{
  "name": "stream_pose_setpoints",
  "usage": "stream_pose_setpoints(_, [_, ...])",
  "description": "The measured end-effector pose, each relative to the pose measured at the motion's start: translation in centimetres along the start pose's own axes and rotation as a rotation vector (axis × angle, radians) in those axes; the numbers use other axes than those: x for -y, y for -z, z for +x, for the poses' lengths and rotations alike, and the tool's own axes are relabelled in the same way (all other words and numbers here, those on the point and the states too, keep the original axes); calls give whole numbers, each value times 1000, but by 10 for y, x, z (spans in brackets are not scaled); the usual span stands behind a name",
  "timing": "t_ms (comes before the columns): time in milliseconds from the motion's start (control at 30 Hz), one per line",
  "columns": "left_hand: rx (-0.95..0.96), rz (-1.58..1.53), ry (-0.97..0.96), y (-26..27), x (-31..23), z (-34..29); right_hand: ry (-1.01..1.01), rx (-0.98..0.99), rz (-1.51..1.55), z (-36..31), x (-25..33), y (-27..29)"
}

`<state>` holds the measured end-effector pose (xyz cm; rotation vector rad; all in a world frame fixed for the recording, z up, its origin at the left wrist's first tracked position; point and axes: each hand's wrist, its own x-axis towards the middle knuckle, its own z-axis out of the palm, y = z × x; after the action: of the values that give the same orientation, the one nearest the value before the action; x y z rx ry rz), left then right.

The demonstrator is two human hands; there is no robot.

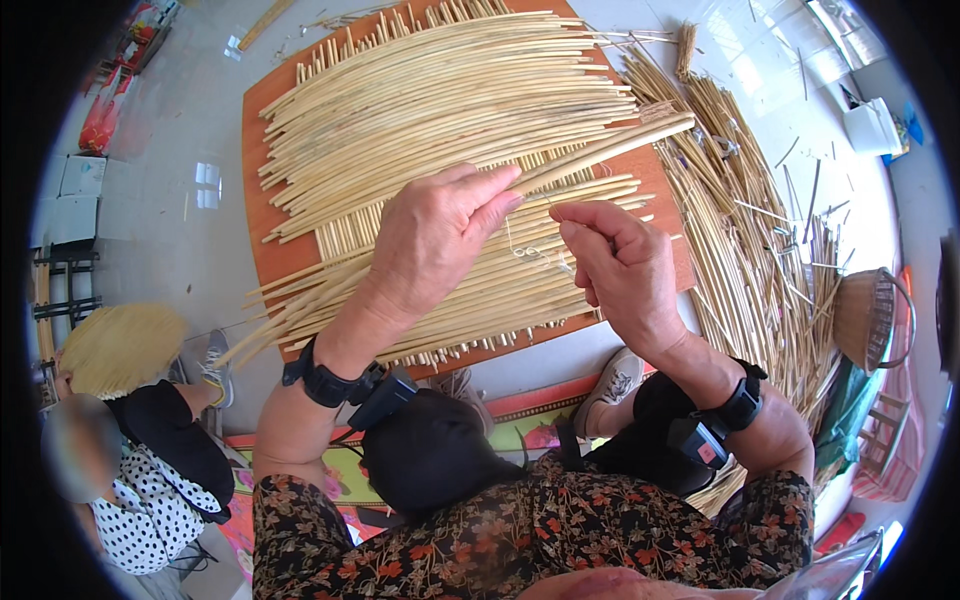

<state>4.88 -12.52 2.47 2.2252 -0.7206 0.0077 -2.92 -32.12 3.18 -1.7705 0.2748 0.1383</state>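
My left hand [430, 240] is closed around a few pale, peeled plant stalks [610, 147]. They run slantwise over the board, their thin ends low on the left and thicker ends pointing up to the right. Beside it, my right hand [630, 270] is closed in a pinch on a thin thread [530, 251], whose loose white loops dangle between the two hands. Whether a needle is also in those fingertips is too small to tell. Beneath both hands lies a layered mat of pale stalks [430, 100], crossed by other stalks at right angles.
A reddish-brown board [265, 215] carries the mat. Loose stalks [740, 220] lie heaped on the floor at right, near a wicker basket [868, 315]. At lower left sits another person [150, 510] beside a round woven piece [122, 347]. A colourful floor mat [545, 400] lies under my feet.
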Motion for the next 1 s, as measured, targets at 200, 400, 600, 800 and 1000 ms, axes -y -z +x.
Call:
stream_pose_setpoints(200, [-20,7,-37,0,-9,-1,52,-25,-20,-1,0,0])
stream_pose_setpoints(400, [-54,224,-75,3,-25,4,-5,51,99,5,9,10])
stream_pose_setpoints(600, [-66,295,-87,17,-50,13,18,81,204,8,18,23])
stream_pose_setpoints(800, [2,416,8,20,-66,10,37,89,247,7,13,26])
stream_pose_setpoints(1000, [-84,308,3,13,-75,1,-15,86,346,18,1,36])
